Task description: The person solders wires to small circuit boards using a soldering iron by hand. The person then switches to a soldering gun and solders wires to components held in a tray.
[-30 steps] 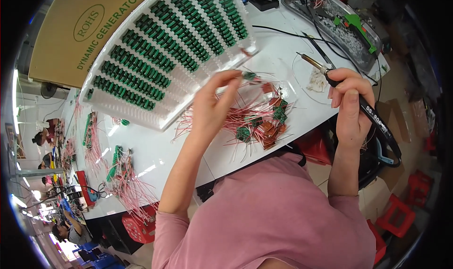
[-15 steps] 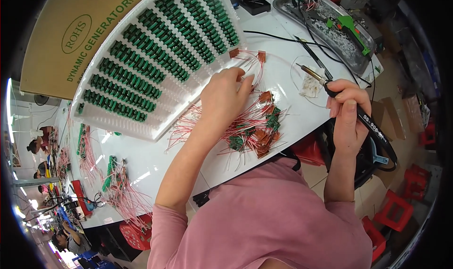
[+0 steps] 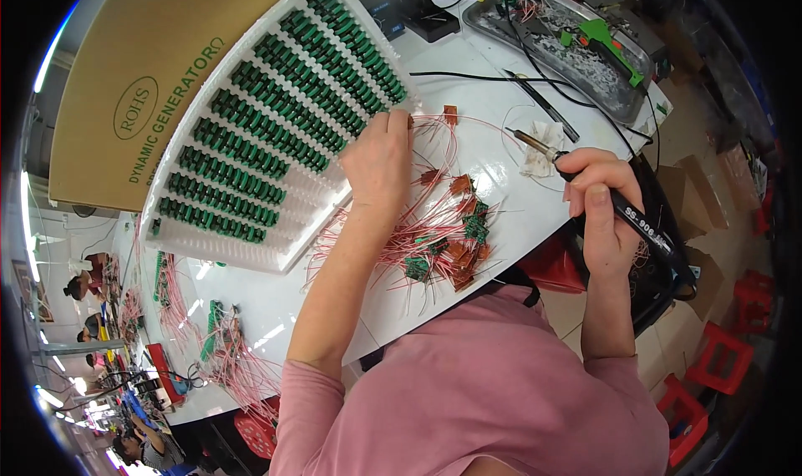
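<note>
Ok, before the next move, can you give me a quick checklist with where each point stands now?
1. Soldering iron in grip: ok, the right hand is closed around its handle.
2. Iron's tip away from the left hand: ok, they are apart.
3. Left hand's hold: cannot tell; its fingers are at the white tray's edge, mostly hidden.
4. White tray stocked: ok, rows of green parts, with some bare slots.
5. Red wires separated: not ok, they overlap in a heap.
6. Tip hot: cannot tell.
</note>
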The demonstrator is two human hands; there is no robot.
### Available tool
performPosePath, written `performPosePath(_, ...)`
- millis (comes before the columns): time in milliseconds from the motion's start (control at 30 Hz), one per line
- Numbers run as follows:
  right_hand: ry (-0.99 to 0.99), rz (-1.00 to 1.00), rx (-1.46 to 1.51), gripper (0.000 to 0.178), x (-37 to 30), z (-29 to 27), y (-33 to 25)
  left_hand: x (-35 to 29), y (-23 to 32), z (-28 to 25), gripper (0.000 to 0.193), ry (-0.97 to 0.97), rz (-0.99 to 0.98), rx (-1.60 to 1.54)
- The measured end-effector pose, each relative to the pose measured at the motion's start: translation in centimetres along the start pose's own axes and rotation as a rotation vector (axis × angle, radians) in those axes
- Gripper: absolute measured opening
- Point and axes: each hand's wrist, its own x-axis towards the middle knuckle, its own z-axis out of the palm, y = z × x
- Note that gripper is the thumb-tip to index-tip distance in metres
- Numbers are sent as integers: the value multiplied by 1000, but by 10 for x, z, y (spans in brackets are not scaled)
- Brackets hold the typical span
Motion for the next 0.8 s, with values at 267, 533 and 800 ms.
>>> performPosePath(267,-10,-12,0,16,0,-2,-16,-5,-9,-9,10,168,209,-4)
performPosePath(533,28,-133,-73,20,13,7,-35,-19,-26,-165,16,568,129,-302)
performPosePath(800,21,-337,-176,34,5,53,-77,-92,-50,-230,15,267,-383,-1181)
